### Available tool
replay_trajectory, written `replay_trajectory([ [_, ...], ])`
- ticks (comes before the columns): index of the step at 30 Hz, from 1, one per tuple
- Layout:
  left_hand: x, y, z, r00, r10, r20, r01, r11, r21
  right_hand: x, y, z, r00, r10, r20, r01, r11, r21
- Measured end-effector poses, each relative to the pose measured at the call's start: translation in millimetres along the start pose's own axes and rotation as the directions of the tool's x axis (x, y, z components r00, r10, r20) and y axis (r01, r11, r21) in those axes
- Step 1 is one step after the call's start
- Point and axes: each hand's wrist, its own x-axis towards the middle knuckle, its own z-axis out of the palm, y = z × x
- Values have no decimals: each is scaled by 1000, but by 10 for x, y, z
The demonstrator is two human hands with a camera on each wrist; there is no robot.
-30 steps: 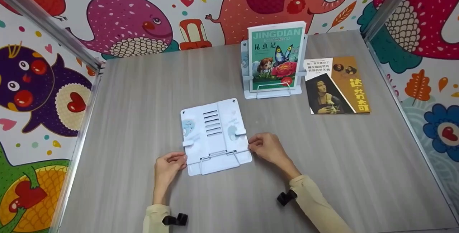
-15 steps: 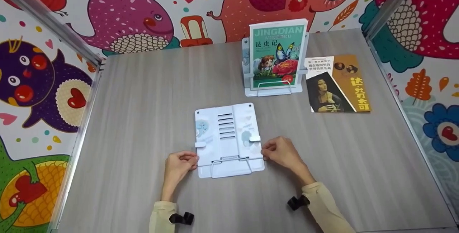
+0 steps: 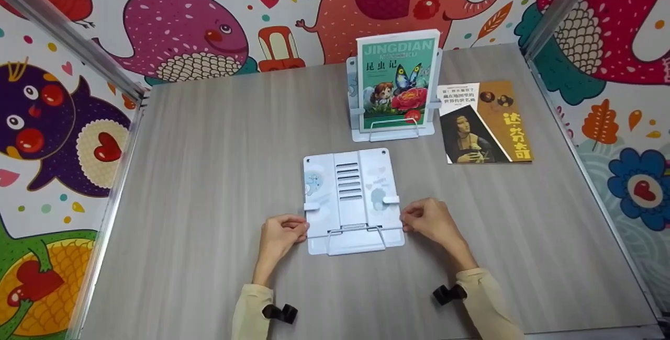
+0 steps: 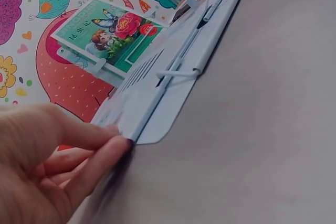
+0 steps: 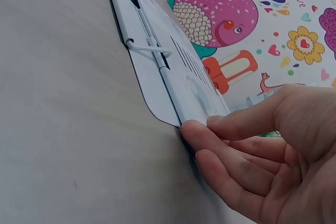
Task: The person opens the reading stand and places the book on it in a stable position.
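Note:
A white metal book stand (image 3: 349, 214) with slots down its middle, side clips and a wire page holder lies low over the table in the head view. My left hand (image 3: 282, 234) pinches its left edge near the lower corner, thumb on top and fingertips at the edge. On the opposite side my right hand (image 3: 432, 219) pinches the right edge the same way. In the left wrist view, the thumb and index finger of the left hand (image 4: 68, 156) meet at the stand's edge. The right wrist view shows the right hand (image 5: 252, 150) gripping the other side.
Behind, a second book stand (image 3: 393, 135) stands upright and holds a green book (image 3: 400, 86) with a butterfly on its cover. To its right a brown and white book (image 3: 487, 123) lies flat on the grey table (image 3: 220, 172). Cartoon-printed walls enclose the back and sides.
Both hands have carried the book stand to the right and turned it slightly, so it now sits straighter. The upright stand and the two books stay where they were.

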Motion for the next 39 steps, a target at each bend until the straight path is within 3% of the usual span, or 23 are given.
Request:
replay_trajectory([
  [6, 28, 64, 146, 1000, -6, -18, 6, 1000, 12, -14, 56, -66, 998, 13, -62, -15, 999, -32],
  [12, 28, 128, 274, 999, 42, -2, -42, 999, 12, -43, 128, -161, 992, -5, -124, -3, 998, -64],
  [17, 81, 175, 184, 998, 31, 54, -32, 1000, 1, -88, 104, -183, 984, -47, -173, 24, 991, -129],
  [21, 323, 306, -1, 1000, 1, 3, -1, 995, 101, -157, -31, -66, 956, -122, -266, 67, 976, -206],
  [23, 504, 389, -45, 1000, -4, -21, 7, 989, 147, -196, -102, 32, 952, -150, -266, 85, 967, -239],
  [28, 969, 567, 33, 1000, 17, -20, -14, 989, 147, -215, -208, 286, 974, -147, -174, 89, 949, -302],
  [31, 1169, 645, 146, 999, 40, -21, -37, 990, 132, -181, -238, 369, 974, -147, -170, 86, 943, -321],
  [34, 1271, 678, 248, 999, 31, -20, -28, 991, 134, -169, -237, 391, 977, -119, -176, 57, 946, -320],
  [39, 1286, 667, 320, 999, -22, -29, 24, 997, 73, -204, -189, 351, 983, -47, -178, -7, 955, -295],
])
